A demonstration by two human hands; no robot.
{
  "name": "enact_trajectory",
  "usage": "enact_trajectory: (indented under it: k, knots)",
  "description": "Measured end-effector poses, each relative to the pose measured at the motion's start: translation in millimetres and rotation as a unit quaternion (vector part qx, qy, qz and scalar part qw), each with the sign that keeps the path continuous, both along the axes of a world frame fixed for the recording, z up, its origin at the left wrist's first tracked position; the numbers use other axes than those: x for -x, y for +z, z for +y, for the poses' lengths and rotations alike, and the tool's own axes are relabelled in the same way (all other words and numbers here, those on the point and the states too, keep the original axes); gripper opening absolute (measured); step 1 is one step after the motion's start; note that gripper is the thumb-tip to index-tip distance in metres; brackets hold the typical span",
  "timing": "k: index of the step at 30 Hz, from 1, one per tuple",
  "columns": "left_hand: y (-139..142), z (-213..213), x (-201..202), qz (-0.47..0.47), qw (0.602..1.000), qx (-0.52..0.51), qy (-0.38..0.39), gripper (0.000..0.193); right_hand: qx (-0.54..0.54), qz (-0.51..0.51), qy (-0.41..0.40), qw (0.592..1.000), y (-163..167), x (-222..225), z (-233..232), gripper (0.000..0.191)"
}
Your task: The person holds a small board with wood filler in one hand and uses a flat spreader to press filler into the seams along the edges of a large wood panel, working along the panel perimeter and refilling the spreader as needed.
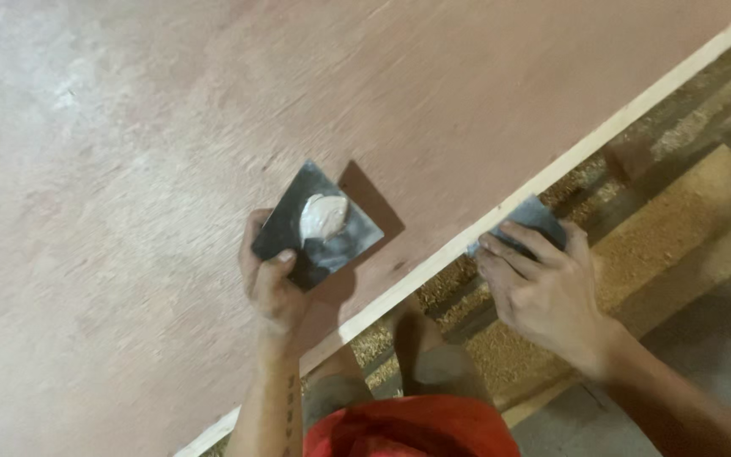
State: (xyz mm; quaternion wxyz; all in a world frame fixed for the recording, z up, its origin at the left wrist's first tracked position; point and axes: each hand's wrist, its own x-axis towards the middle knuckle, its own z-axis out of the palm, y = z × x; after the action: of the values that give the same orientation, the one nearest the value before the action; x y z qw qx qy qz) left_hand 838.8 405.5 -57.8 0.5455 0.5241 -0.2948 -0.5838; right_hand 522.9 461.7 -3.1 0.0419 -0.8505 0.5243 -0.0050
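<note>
My left hand point(271, 283) grips a dark square metal plate point(318, 227) by its lower corner, holding it above a large reddish-brown plywood board point(213, 127). A lump of pale grey putty point(321, 216) sits on the plate. My right hand point(543, 283) presses a second dark flat scraper blade point(528, 218) against the board's pale cut edge point(552, 173), fingers spread on top of it.
The board fills the upper left and carries whitish smears point(61, 93). Below its edge lie sawdust-covered wooden planks point(678, 211) and a grey floor point(704, 338). My red shorts point(408, 427) and a leg show at the bottom.
</note>
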Motion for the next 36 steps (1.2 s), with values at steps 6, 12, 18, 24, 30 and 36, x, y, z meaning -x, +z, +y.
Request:
enact_trajectory:
  k: [6, 12, 18, 24, 30, 36]
  knots:
    - [-3.1, 6.3, 31.0, 0.058, 0.998, 0.008, 0.017, 0.039, 0.006, -0.013, -0.022, 1.000, 7.6, 14.9, -11.9, 0.020]
    - [-2.4, -3.9, 64.8, 0.039, 0.984, 0.046, -0.168, 0.032, -0.058, -0.082, -0.090, 0.991, 60.8, 17.7, -35.5, 0.022]
    - [34.2, -22.6, 89.0, 0.094, 0.967, -0.022, -0.237, 0.033, -0.010, -0.200, -0.088, 0.976, 70.5, -0.4, -41.9, 0.020]
    - [69.4, -34.9, 93.4, 0.068, 0.963, -0.035, -0.258, 0.025, -0.037, -0.194, -0.141, 0.970, 79.1, -41.4, -55.0, 0.020]
    - [70.4, -30.3, 88.7, -0.053, 0.969, 0.005, -0.240, 0.019, -0.073, -0.215, -0.192, 0.955, 73.3, -68.5, -45.3, 0.016]
    - [48.5, -40.6, 93.2, -0.028, 0.968, 0.006, -0.249, 0.020, -0.253, -0.138, -0.153, 0.945, 67.9, -43.1, -17.3, 0.020]
